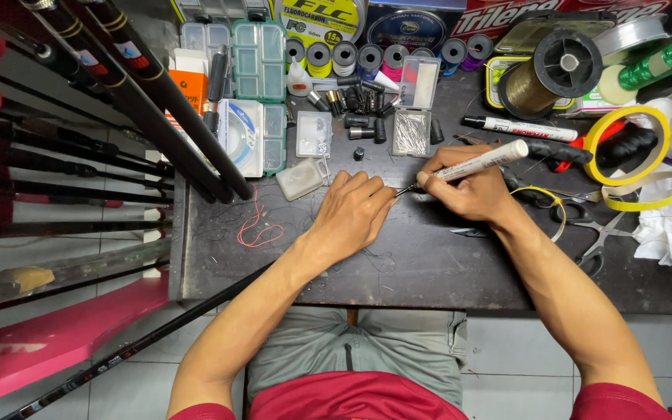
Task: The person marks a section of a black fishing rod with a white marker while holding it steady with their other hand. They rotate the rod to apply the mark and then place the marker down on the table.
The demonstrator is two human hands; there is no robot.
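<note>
My right hand (472, 187) grips a white paint marker (485, 160) like a pen, its tip pointing left at my left fingertips. My left hand (351, 211) lies knuckles-up on the dark worktable (429, 272), fingers pinched on something small and thin that the fingers hide. A thin black fishing rod (157, 334) runs diagonally from the lower left under my left forearm towards that hand. The marker's tip touches or nearly touches the spot at the pinch.
Small clear tackle boxes (258, 58), thread spools (367, 56), black tube parts (363, 105), a big line spool (550, 74), another marker (519, 128), yellow tape rolls (631, 148), scissors (600, 233) and red thread (257, 229) crowd the table. Dark rods (141, 85) lean at left.
</note>
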